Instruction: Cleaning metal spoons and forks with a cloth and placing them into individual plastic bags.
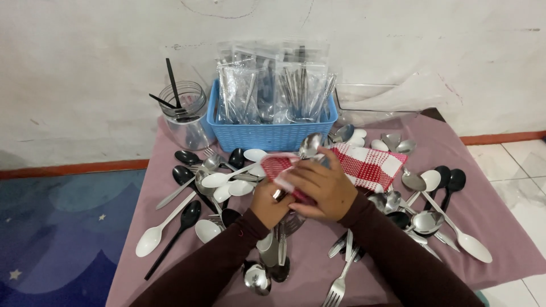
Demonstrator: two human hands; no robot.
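Where the mauve cloth covers the table (489, 210), cutlery lies scattered in a loose heap: glossy steel spoons and forks, matte white plastic spoons and black plastic spoons. At the middle of the table both hands meet over a red-and-white checked cloth (372, 165), soft and crumpled, which trails off toward the right edge. The right hand (321, 190) is curled over the cloth, fingers bent and closed around its folds. The left hand (270, 202) sits just under it, closed on the handle of a steel spoon (310, 145) whose polished oval bowl sticks up out of the cloth toward the far edge. Both wrists wear dark maroon sleeves.

Along the far edge stands a blue plastic basket (270, 135) with a woven lattice wall, packed with clear crinkled bags of cutlery standing upright. Just beside it, toward the far left corner, is a clear round jar (185, 116) holding thin black plastic pieces. A long white plastic spoon (458, 230) lies near the right edge, and a steel fork (338, 284) points to the near edge.
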